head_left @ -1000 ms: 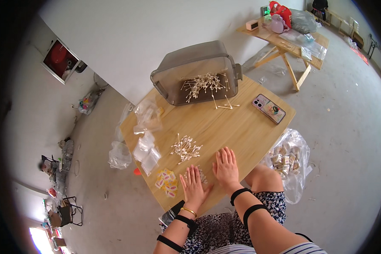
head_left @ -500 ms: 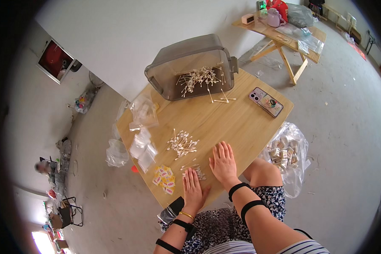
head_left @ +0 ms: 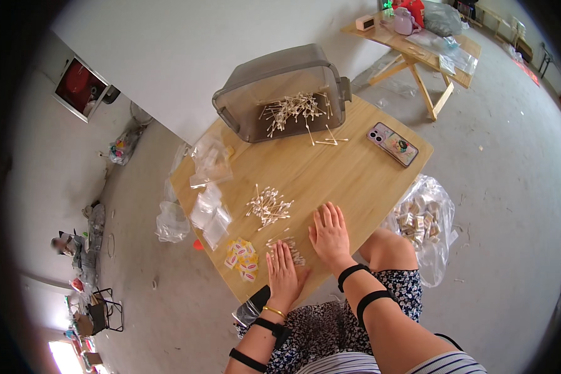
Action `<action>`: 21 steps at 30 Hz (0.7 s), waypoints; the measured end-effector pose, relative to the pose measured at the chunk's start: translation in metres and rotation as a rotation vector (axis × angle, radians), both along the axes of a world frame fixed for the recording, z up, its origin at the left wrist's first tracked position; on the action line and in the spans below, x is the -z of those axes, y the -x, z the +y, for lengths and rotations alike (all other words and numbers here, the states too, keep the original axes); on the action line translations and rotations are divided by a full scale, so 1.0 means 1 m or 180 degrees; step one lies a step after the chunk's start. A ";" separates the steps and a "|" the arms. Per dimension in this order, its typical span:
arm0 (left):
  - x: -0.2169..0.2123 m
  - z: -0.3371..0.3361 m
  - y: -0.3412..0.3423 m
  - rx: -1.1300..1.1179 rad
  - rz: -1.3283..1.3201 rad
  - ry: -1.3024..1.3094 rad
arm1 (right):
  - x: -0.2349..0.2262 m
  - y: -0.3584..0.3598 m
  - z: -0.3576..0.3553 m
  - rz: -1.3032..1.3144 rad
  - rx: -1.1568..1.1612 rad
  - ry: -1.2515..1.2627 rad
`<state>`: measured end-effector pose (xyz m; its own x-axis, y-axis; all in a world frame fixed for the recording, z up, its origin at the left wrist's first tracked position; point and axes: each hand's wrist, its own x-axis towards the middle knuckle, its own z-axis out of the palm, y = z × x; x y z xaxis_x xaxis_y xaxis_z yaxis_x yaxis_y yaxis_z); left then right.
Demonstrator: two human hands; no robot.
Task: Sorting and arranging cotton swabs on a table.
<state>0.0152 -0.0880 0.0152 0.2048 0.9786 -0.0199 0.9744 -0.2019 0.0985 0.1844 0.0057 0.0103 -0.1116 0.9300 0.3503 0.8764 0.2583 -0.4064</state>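
My left hand (head_left: 283, 272) lies flat near the table's front edge, fingers stretched out, beside a small row of cotton swabs (head_left: 298, 255) partly hidden by it. To its right my right hand (head_left: 330, 237) rests palm down on the wooden table (head_left: 343, 181), fingers straight and nothing in them. Beyond both hands is a loose pile of cotton swabs (head_left: 268, 207). Yellow and white paper labels (head_left: 242, 258) lie left of my left hand. At the back a grey translucent bin (head_left: 280, 75) lies on its side with many swabs (head_left: 296, 111) inside.
Clear plastic bags (head_left: 210, 215) cover the table's left edge. A phone (head_left: 392, 144) lies at the right, and a black object (head_left: 253, 306) at the front corner. A clear bag of packed bundles (head_left: 421, 221) sits beside my knee. Another wooden table (head_left: 411, 50) stands behind.
The view has shifted slightly. Both hands remain flat on the table in nearly the same places, and the swab pile and bin look unchanged.
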 end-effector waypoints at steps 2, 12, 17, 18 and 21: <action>0.003 0.015 0.002 -0.0043 0.0023 -0.0047 | 0.004 -0.001 0.000 -0.0031 0.0047 -0.0018; -0.002 0.030 0.006 -0.0006 0.0126 -0.0004 | 0.006 -0.003 -0.002 -0.0094 -0.0009 0.0178; -0.005 -0.010 0.011 0.0265 -0.0034 0.0141 | 0.001 -0.001 -0.001 -0.0030 0.0034 0.0046; -0.005 -0.015 0.012 0.0322 -0.0049 0.0184 | 0.000 -0.002 -0.001 -0.0030 0.0031 0.0046; -0.010 -0.017 0.010 0.0240 0.0051 0.0079 | 0.001 -0.003 0.000 -0.0020 0.0033 0.0098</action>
